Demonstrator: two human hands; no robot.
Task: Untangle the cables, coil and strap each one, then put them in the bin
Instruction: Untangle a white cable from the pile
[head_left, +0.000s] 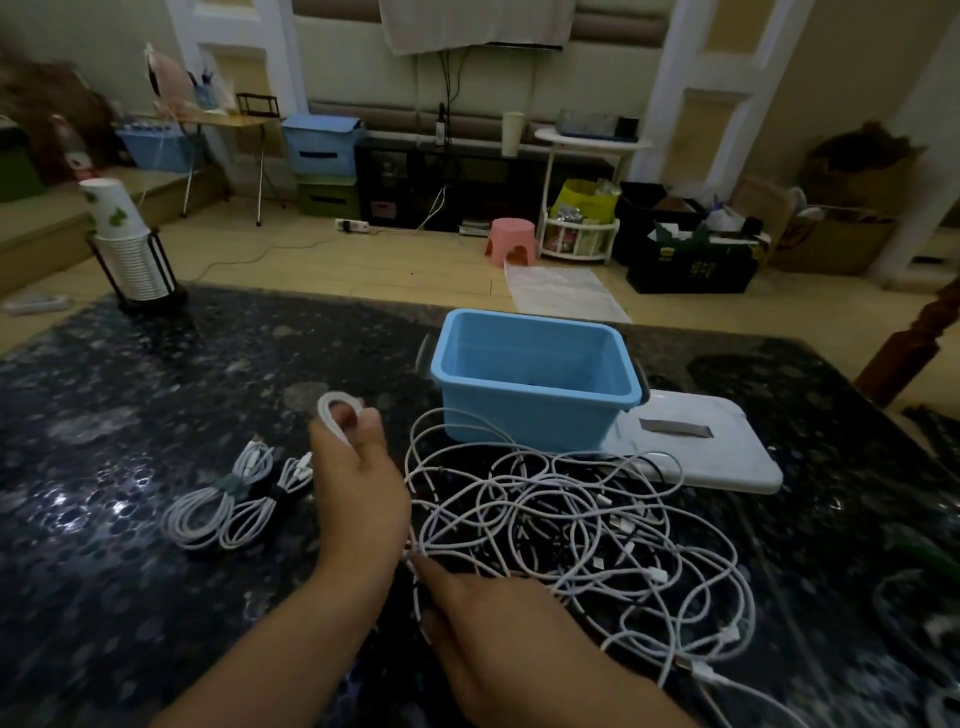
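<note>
My left hand (358, 478) is raised over the dark table and grips a small coil of white cable (336, 408) whose loops stick out above the fingers. The cable runs down to my right hand (498, 623), which pinches it near the table's front. To the right spreads a tangled heap of white cables (582, 525). Two coiled, strapped white cables (228, 504) lie side by side left of my left hand. The blue plastic bin (535, 374) stands behind the tangle; its inside looks mostly bare.
A white lid (717, 447) with a grey strap on it lies right of the bin. A stack of paper cups in a black holder (130, 249) stands at the table's far left corner. More cable lies at the right edge (919, 597).
</note>
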